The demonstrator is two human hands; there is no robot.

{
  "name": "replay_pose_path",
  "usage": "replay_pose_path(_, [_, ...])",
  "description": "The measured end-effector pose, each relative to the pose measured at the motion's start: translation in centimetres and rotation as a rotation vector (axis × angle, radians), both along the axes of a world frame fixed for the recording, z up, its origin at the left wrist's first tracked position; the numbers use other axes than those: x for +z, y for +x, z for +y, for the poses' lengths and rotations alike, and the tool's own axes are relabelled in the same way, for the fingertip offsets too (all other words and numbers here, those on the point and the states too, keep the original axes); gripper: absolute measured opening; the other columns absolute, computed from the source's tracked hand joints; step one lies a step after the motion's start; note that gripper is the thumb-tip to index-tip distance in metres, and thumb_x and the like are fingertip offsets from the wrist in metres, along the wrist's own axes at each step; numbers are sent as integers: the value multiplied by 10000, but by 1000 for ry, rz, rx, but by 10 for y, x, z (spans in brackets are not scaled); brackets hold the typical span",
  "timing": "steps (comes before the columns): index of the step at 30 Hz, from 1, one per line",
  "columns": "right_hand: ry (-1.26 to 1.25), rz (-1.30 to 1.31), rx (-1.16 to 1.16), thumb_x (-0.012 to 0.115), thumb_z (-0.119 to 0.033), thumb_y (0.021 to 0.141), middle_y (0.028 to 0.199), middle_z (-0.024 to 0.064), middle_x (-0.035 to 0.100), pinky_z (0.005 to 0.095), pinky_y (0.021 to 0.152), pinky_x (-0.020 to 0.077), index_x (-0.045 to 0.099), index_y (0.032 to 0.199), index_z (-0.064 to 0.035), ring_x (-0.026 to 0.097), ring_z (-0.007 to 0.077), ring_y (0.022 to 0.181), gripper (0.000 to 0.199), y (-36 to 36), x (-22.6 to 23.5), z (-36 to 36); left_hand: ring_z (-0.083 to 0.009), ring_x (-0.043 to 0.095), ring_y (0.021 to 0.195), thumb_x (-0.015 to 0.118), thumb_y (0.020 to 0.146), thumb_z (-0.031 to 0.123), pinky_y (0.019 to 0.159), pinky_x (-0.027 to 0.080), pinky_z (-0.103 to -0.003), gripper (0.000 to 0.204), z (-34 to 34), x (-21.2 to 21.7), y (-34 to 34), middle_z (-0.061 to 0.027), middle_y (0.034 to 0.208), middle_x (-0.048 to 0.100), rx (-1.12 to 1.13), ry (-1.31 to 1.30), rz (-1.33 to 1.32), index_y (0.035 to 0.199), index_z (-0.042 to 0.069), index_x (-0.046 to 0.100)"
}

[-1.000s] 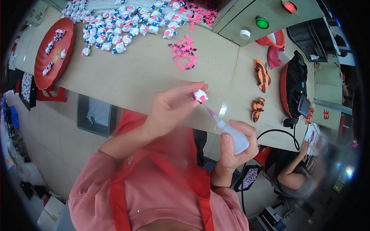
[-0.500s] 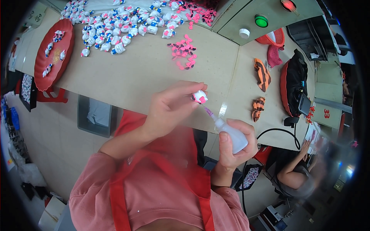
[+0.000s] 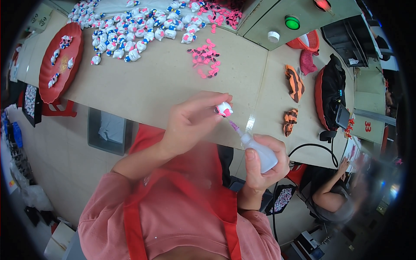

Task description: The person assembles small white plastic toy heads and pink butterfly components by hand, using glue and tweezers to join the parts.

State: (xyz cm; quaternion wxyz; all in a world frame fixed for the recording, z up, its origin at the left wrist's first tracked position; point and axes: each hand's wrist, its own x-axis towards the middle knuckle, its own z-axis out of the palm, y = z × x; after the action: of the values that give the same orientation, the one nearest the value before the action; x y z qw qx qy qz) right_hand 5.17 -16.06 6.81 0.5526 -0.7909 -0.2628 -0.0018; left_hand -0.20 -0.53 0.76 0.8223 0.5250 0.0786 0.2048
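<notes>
I have the small white figurine [image 3: 224,109] pinched in my left hand [image 3: 193,117], out at the ends of my fingers, with my thumb below and the forefinger reaching over the top. Its pink markings face toward my right. My right hand [image 3: 268,160] is wrapped around a translucent white squeeze bottle [image 3: 261,151], thumb pressed along the near side. So both hands are grasping something: the figurine in the left, the bottle in the right.

The bottle is tilted, its purple nozzle [image 3: 234,125] pointing up and to the left at the underside of the figurine. Seen from up here, the figurine sits between my two hands, right at my left fingertips and just beyond the nozzle. The very tip is so fine that I can't tell whether it touches the figurine or stops just short.

I'm working above the near edge of the desk [image 3: 143,82]. Farther off in front of me lie loose pink pieces [image 3: 207,56] (a few show dark faces), and to their left spreads a big heap of white-and-blue figurines [image 3: 130,34]. A scalloped red tray [image 3: 76,47] at my far left carries a handful more. To my right are two orange-and-brown striped cloth pieces [image 3: 295,84], with a black-and-red bag [image 3: 331,86] beyond them.
</notes>
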Motion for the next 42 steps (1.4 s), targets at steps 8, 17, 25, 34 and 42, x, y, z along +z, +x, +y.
replay_pose_path(8, [-8,-26,8,695,-194,686,736,82,617,211,580,425,603,839,14,559,126,616,275,1,0,1,-175,543,1008,515,786,-94,862,436,-293,332,0,-1,0,-125,1115,558,4,5,0,1109,-30,559])
replay_pose_path(17, [-6,-18,23,679,-161,689,737,86,616,208,581,426,601,838,21,559,120,619,248,1,-1,1,-170,544,1001,512,789,-95,860,435,-289,322,0,0,1,-117,1107,561,5,11,15,1101,-32,561])
replay_pose_path(25, [131,73,-69,666,-71,643,733,104,641,217,586,463,596,829,17,607,127,631,218,-3,-1,-6,-155,539,998,499,799,-90,860,437,-285,305,-1,0,2,-95,1083,559,-24,-50,22,1093,-35,556])
replay_pose_path(34, [328,201,-199,652,-250,681,749,105,543,207,614,368,542,913,81,502,125,652,418,1,-4,-8,-120,530,961,481,789,-97,838,439,-270,306,1,-3,1,-69,1028,577,-54,-110,51,1082,-36,546])
replay_pose_path(42, [386,258,-215,679,-315,662,766,70,563,219,606,404,581,901,69,522,115,663,463,7,-16,-13,-110,537,926,471,776,-99,817,441,-260,308,0,-3,1,-75,1000,585,-56,-95,70,1067,-39,550])
